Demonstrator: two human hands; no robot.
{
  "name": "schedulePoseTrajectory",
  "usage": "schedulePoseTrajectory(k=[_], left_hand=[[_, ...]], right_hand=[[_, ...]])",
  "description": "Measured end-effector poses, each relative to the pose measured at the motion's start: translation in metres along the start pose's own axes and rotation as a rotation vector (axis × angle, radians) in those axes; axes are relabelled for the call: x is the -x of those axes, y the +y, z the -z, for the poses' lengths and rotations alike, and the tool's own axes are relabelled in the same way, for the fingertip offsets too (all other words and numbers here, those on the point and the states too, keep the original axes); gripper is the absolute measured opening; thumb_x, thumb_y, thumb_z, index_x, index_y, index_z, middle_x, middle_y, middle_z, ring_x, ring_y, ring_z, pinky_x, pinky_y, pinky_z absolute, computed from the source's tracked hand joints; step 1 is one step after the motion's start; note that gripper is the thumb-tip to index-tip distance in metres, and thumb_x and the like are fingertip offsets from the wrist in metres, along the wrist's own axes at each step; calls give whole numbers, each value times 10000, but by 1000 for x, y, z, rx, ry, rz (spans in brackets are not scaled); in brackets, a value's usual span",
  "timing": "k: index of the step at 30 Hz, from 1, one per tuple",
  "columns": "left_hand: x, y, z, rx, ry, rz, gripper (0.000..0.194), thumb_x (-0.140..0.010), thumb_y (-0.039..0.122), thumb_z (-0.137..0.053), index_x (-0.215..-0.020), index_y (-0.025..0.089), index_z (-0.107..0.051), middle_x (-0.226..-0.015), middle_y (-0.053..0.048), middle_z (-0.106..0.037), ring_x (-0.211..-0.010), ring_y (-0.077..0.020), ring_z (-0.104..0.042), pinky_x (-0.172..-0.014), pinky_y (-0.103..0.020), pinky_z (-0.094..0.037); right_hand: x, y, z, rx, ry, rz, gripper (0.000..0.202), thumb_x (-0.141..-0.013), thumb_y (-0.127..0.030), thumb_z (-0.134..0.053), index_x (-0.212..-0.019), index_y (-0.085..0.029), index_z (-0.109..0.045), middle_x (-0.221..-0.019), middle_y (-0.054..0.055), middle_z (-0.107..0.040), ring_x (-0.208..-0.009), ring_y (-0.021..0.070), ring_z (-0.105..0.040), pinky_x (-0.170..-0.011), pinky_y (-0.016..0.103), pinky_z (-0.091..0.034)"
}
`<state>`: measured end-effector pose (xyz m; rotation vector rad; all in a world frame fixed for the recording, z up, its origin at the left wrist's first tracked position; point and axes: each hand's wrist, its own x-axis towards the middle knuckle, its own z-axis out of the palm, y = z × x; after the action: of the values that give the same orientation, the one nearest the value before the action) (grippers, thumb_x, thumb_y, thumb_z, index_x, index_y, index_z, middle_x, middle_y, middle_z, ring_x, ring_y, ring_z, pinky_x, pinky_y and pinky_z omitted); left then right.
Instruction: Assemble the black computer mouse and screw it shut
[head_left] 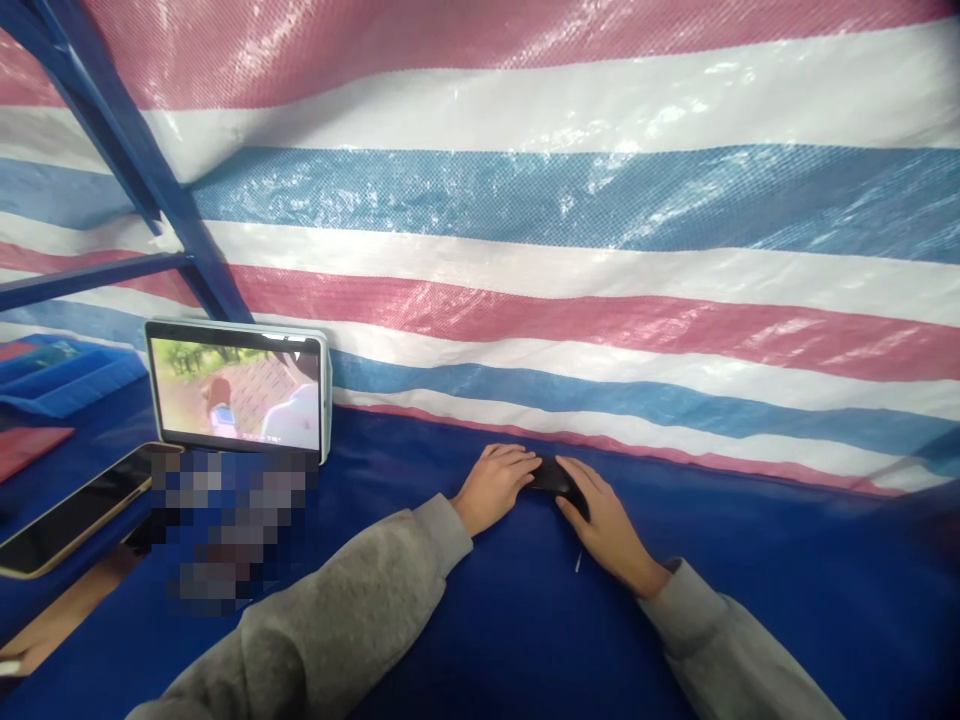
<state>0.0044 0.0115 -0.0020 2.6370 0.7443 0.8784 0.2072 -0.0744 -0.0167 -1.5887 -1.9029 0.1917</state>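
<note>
A small black object (551,475), partly covered, lies on the blue surface (517,640) between my two hands. My left hand (496,485) has its fingers bent and close together, their tips at the object's left end. Around the right end and side of the same object, my right hand (604,520) rests with its fingers wrapped and its thumb along the near edge. Both hands are low against the surface. The object's exact shape is hidden by the fingers.
At the left a device (240,390) stands upright showing a video. Left of it lie a phone (82,510), a blue tray (82,380) and a red item (30,450). Behind hangs a striped sheet (525,190), with a blue metal frame (120,130) at the upper left.
</note>
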Motion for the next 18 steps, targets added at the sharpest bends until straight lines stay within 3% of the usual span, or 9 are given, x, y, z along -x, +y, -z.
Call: schedulePoseTrajectory(k=[9,18], left_hand=[[1,-2,-2,34,21,44,220,-966,193,-553,-1162,211,-650,-1204,-31,-684,-1221,-203,-553,-1041,-382,-405],[1,-1,-1,33,29,55,195,-964,214,-558,-1135,207,-651,-1178,-44,-684,-1219,-216,-553,-1035,-393,-414]], right_hand=[[1,5,-4,-10,24,3,512,-938,-373,-456,-1433,-245,-418,-1460,103,-465,-1337,260,-442,-1108,481,-378],[1,2,-3,-20,32,-6,521,-932,-386,-463,-1431,-241,-427,-1448,105,-484,-1338,266,-447,-1109,488,-383]])
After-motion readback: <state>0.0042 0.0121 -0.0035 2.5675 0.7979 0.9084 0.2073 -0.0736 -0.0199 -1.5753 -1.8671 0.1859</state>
